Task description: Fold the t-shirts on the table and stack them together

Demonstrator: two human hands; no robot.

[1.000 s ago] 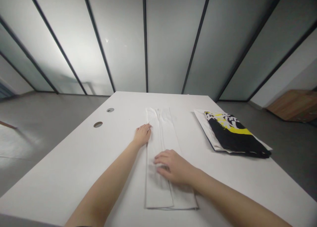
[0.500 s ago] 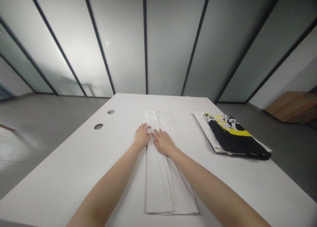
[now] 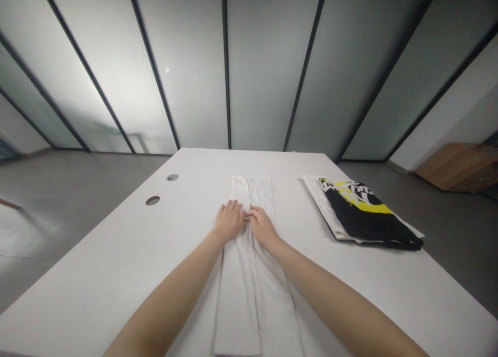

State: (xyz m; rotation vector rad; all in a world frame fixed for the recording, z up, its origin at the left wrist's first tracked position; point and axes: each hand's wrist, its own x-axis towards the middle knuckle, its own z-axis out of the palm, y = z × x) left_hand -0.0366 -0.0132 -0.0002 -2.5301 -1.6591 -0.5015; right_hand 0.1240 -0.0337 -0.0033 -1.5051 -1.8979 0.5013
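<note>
A white garment [image 3: 238, 305] lies on the table in a long folded strip, its two side panels meeting near the middle. Its exact kind is hard to tell; a small mark shows at the far end, between the panels. My left hand [image 3: 229, 222] rests on the left panel, fingers stretched out and lying on the cloth, thumb toward the centre. Close beside it, my right hand [image 3: 263, 227] has its fingers drawn together on the inner edge of the right panel. The thumbs almost meet over the seam. Creases run from the hands toward me.
On the right of the white table [image 3: 97, 274] lies a stack of folded clothes, with a black, yellow and white printed garment [image 3: 361, 217] on top. Two round holes [image 3: 153, 201] pierce the table's left side. Frosted glass panels [image 3: 264, 61] stand behind.
Both hands have moved slightly right and toward me. The garment has slid toward me, its near end now at the frame's bottom edge. The right hand's fingers have gone from spread to gathered.
</note>
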